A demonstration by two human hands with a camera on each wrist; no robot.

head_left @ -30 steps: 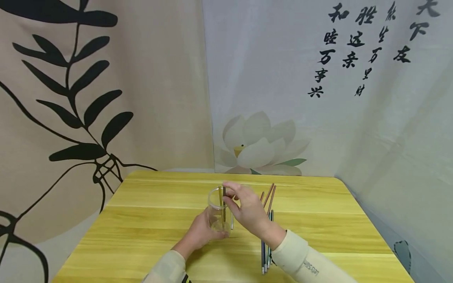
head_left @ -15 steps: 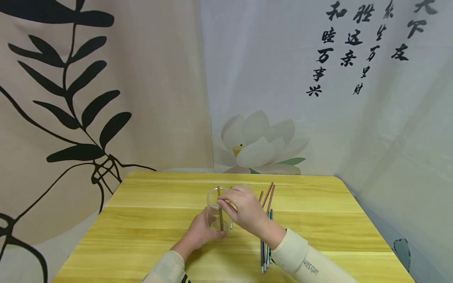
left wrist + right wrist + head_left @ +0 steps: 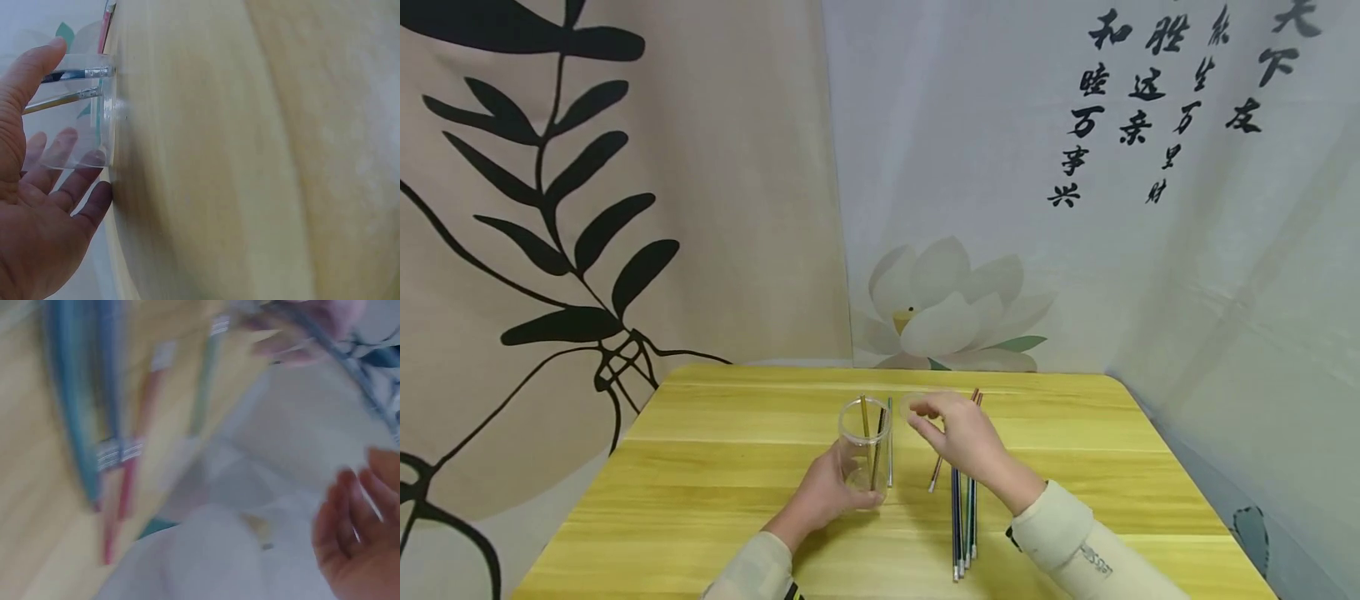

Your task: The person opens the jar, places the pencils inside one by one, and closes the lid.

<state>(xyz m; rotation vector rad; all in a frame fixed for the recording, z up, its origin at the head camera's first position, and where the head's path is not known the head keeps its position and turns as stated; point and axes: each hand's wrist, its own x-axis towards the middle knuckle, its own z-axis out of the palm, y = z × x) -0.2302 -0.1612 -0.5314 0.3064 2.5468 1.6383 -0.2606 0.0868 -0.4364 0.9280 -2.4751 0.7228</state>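
Note:
A clear cup [image 3: 865, 433] stands upright on the table, gripped low by my left hand [image 3: 831, 492], thumb on one side and fingers on the other. Inside it lean a gold pencil [image 3: 864, 412] and a black pencil [image 3: 879, 437], metal-banded ends down, as the left wrist view shows. My right hand [image 3: 962, 433] is in the air to the right of the cup, holding nothing, its fingers loosely bent. Below and beside it lie red pencils [image 3: 936, 475] and several dark blue and green pencils [image 3: 957, 525]; the hand partly covers the red ones.
A green pencil [image 3: 891, 442] lies on the wooden table [image 3: 715, 450] just right of the cup. Near the right fingertips is a faint clear round shape [image 3: 910, 402], too indistinct to name. A printed cloth [image 3: 760, 208] hangs behind the table.
My right hand has let go of the black pencil, which now leans in the cup, and has moved right, away from the rim. The left hand keeps its grip on the cup.

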